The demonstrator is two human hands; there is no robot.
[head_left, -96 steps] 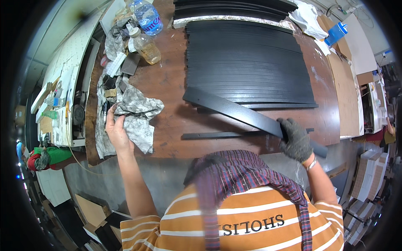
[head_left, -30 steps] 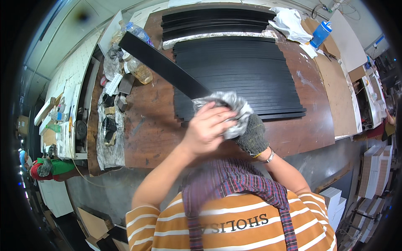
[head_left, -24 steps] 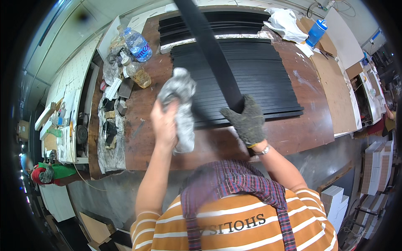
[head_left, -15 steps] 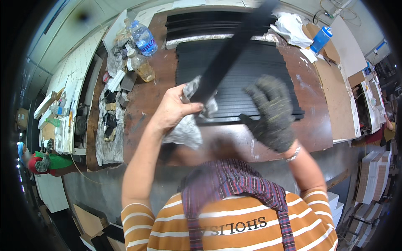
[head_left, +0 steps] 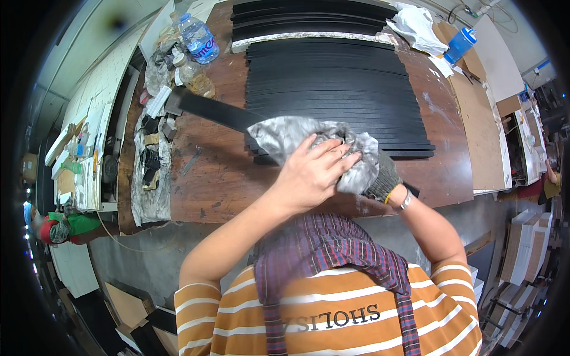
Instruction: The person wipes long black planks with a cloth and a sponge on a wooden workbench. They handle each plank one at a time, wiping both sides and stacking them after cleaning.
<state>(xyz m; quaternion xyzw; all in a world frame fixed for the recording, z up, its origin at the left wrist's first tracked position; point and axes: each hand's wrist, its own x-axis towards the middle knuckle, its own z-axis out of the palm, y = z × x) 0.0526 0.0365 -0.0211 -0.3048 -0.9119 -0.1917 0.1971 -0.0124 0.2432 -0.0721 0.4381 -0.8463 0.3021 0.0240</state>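
Observation:
A long black strip [head_left: 217, 113] is held slantwise above the table, its far-left end blurred. My bare left hand [head_left: 314, 171] presses a grey-stained white cloth [head_left: 279, 135] over the strip, fingers curled on the bunched fabric. Under the cloth's right side is my right hand [head_left: 383, 180], in a dark knit glove. It grips the strip near its right end, though the cloth covers most of its fingers. Beyond these hands lies a wide row of black strips [head_left: 332, 83], side by side on the brown table [head_left: 208, 178].
Another black stack [head_left: 309, 18] lies farther back. At left stand a large clear bottle [head_left: 200, 41] and a smaller bottle of yellowish liquid [head_left: 195, 78], near a stained cloth [head_left: 142, 196] bearing small blocks. Back right are a white cloth [head_left: 415, 29] and a blue bottle [head_left: 460, 45].
The held strip has swung from pointing up and right to pointing left. My right hand has come in to it, and my left hand has moved right with the cloth, now wrapped over the strip.

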